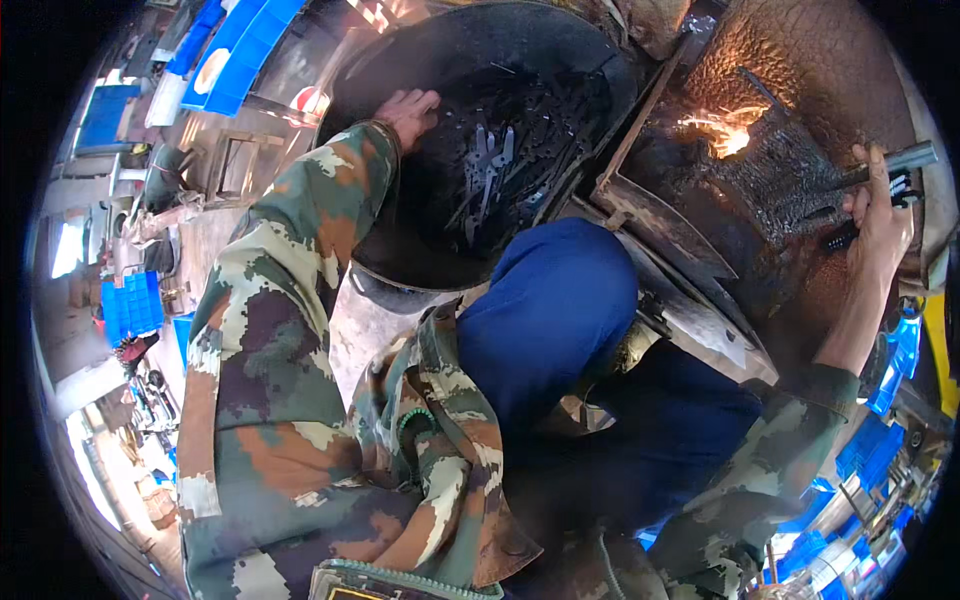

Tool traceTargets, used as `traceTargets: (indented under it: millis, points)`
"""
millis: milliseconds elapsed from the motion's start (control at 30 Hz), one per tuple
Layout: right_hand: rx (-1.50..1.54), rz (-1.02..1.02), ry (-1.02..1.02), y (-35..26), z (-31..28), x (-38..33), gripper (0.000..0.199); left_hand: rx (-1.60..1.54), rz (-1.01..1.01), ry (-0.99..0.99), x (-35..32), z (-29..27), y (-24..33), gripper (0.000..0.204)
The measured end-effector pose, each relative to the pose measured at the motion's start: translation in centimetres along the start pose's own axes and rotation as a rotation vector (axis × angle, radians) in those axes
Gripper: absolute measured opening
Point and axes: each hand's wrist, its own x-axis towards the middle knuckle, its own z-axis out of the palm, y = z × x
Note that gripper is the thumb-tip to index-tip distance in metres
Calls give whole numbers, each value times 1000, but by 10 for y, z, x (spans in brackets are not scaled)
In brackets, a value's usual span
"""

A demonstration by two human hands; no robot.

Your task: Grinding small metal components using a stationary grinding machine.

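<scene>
My left hand [408,117] rests at the left inner side of a dark round basin [425,272], its fingers a little bent and apart, with nothing visible in them. Loose flat metal pieces [488,165], some shiny and slotted, lie heaped in the basin beside it. At the far right, my right hand [880,215] has its fingers around a grey metal bar [908,158]. Left of that hand, bright orange sparks [730,138] fly inside a wet, grimy machine housing [770,195]. Whatever makes contact at the sparks is hidden by the glare.
A rusty metal edge [660,225] separates the basin from the machine. My blue-trousered knee [565,275] rises close to both. Blue crates [235,60] stand at the upper left, and a seated person [165,190] is farther off to the left. More blue plastic [870,445] lies at the right.
</scene>
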Motion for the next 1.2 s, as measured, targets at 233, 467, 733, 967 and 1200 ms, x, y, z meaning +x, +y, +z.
traceTargets:
  millis: [233,467,733,967,1200]
  points:
    - [27,39,-29,-1,-1,1,29,31,-14,140,-12,27,-1,29]
    - [-7,5,-15,-4,10,-3,32,102,-58,154,-22,25,-17,34]
    - [41,31,-43,9,1,3,37,30,56,-39,-50,-23,7,39]
    - [41,10,-47,9,7,6,39,-226,-349,-277,-70,-27,37,41]
    - [120,-6,-61,23,7,12,37,-88,-382,-519,-64,-63,62,52]
